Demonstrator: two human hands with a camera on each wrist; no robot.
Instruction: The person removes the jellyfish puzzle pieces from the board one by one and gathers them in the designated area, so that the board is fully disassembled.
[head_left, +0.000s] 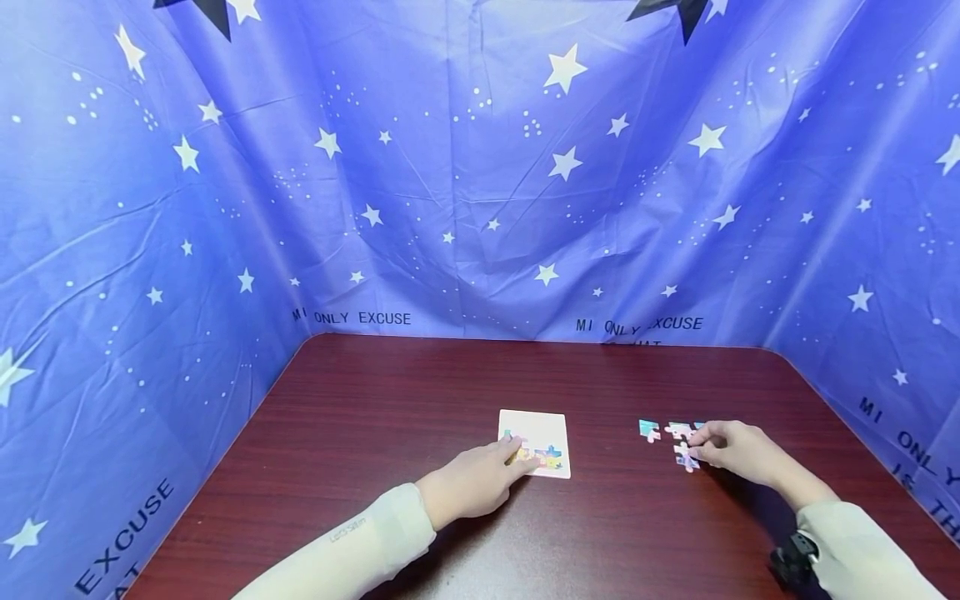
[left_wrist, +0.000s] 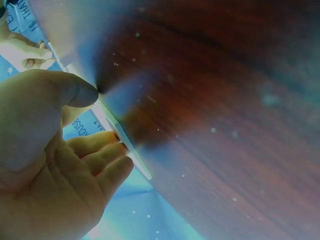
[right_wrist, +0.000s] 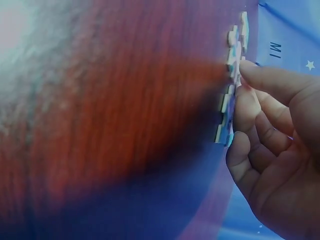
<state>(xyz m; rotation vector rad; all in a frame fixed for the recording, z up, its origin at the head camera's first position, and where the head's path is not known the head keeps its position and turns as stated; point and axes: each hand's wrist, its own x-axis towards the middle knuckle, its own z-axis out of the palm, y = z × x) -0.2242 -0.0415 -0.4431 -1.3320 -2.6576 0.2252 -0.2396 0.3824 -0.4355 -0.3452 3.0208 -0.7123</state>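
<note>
On the table lies a white puzzle board (head_left: pixel 532 421) with several colourful puzzle pieces (head_left: pixel 551 457) along its lower part. My left hand (head_left: pixel 472 479) rests on the board's left and lower side, fingers fairly straight, covering some of the pieces. In the left wrist view, the left hand (left_wrist: pixel 65 145) has its thumb and fingers at the edge of the board (left_wrist: pixel 120 132). To the right, my right hand (head_left: pixel 738 454) pinches a jigsaw piece (head_left: pixel 684 457) with thumb and index finger, its other fingers curled. The right wrist view shows the right hand (right_wrist: pixel 275 135) against a row of pieces (right_wrist: pixel 226 107).
Two other loose pieces lie close by, a blue-and-pink one (head_left: pixel 648 430) and a pink one (head_left: pixel 678 430); another is partly hidden by the right fingers. The dark red wooden table (head_left: pixel 390 400) ends at a blue star-printed curtain (head_left: pixel 450 167) behind and at both sides.
</note>
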